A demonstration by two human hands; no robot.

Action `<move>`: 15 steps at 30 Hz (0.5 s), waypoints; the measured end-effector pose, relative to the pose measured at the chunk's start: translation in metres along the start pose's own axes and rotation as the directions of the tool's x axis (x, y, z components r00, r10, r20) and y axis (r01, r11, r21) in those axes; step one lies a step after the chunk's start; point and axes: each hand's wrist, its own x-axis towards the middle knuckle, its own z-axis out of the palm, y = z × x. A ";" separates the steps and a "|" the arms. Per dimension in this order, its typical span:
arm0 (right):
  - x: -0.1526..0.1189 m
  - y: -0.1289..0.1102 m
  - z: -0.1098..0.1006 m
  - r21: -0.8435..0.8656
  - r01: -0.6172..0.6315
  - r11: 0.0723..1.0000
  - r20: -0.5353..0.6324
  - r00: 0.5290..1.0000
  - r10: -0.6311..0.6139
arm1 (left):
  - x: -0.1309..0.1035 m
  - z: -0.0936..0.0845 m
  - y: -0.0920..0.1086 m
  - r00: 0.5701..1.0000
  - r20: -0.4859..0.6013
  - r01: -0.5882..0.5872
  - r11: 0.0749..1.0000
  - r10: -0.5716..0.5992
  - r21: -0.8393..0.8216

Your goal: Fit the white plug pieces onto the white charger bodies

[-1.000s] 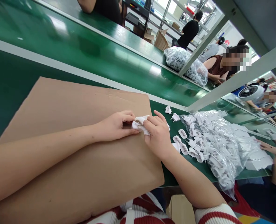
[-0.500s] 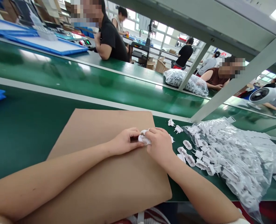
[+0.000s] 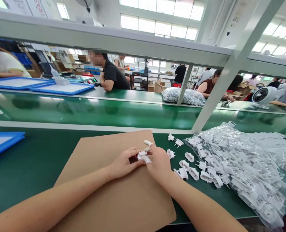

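Over a sheet of brown cardboard (image 3: pixel 104 203), my left hand (image 3: pixel 125 162) pinches a small white plug piece (image 3: pixel 143 156) between thumb and fingers. My right hand (image 3: pixel 157 161) meets it from the right, its thumb on the same piece. White covers sit on some of its fingertips, and one finger is lifted off the piece. Thin pins show on top of the piece. Loose white plug adapters (image 3: pixel 189 157) lie on the green table just right of the cardboard.
A clear plastic bag (image 3: pixel 249 170) full of white plugs lies on the right. A blue-edged tray (image 3: pixel 5 141) is at the left. A slanted metal post (image 3: pixel 213 93) rises behind the loose plugs. Several people sit beyond the green belt (image 3: pixel 104 112).
The view has tilted up and levelled out. My right hand's fingers have opened somewhat from around the white piece, so more of it shows.
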 end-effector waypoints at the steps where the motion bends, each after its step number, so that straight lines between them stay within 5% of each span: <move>1: -0.004 0.000 0.003 0.012 0.018 1.000 -0.040 0.999 -0.017 | 0.005 -0.001 -0.003 0.999 -0.014 0.031 0.999 -0.031 0.018; 4: -0.018 -0.010 0.011 -0.016 0.103 0.995 -0.076 0.992 -0.104 | 0.035 -0.011 -0.017 0.980 -0.133 0.160 0.984 -0.149 0.075; 7: -0.032 -0.025 0.015 0.023 0.154 0.988 0.142 0.977 -0.156 | 0.081 -0.028 -0.036 0.927 -0.287 0.285 0.950 -0.241 0.125; 10: -0.038 -0.033 0.014 0.091 0.189 0.978 0.353 0.912 -0.209 | 0.124 -0.044 -0.050 0.856 -0.421 0.394 0.905 -0.299 0.159; 15: -0.027 -0.020 0.014 0.016 0.196 0.980 0.420 0.889 -0.185 | 0.161 -0.055 -0.055 0.741 -0.567 0.515 0.846 -0.359 0.138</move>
